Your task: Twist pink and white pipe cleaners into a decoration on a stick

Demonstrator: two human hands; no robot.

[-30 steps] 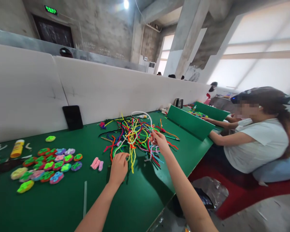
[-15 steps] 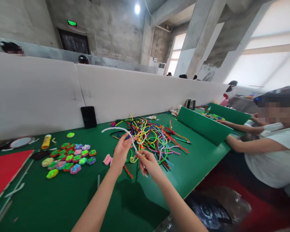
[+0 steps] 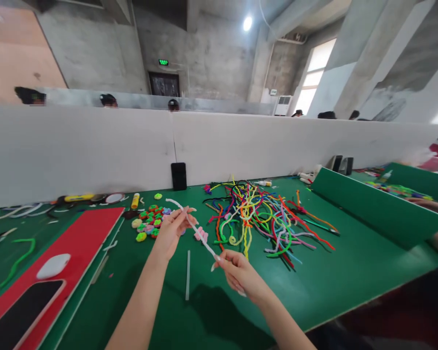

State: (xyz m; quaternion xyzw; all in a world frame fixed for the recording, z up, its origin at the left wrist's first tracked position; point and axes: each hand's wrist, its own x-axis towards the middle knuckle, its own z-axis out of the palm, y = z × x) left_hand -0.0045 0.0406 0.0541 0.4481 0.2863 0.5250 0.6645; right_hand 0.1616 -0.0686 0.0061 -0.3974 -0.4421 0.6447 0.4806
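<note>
A white pipe cleaner (image 3: 203, 239) is stretched on a slant between my two hands, above the green table. My left hand (image 3: 173, 228) pinches it nearer its far end, which curves up and to the left past the fingers. Lower and to the right, my right hand (image 3: 239, 272) grips the near end between thumb and fingertips. Just behind the strand lies a small pink fuzzy piece (image 3: 200, 234). Partly hidden by my left hand is a cluster of colourful fuzzy flower shapes (image 3: 146, 224). Beyond my right hand spreads a tangled heap of multicoloured pipe cleaners (image 3: 255, 214).
A white partition (image 3: 241, 146) runs behind the table, with a black phone (image 3: 178, 176) leaning on it. At left are a red board (image 3: 83, 243), a white case (image 3: 53, 266) and a glue stick (image 3: 135, 201). A green divider (image 3: 372, 206) stands right, near a co-worker's arm.
My view has swung left. My hands have moved apart, drawing the white pipe cleaner from a curve into a nearly straight line, with my right hand now lower.
</note>
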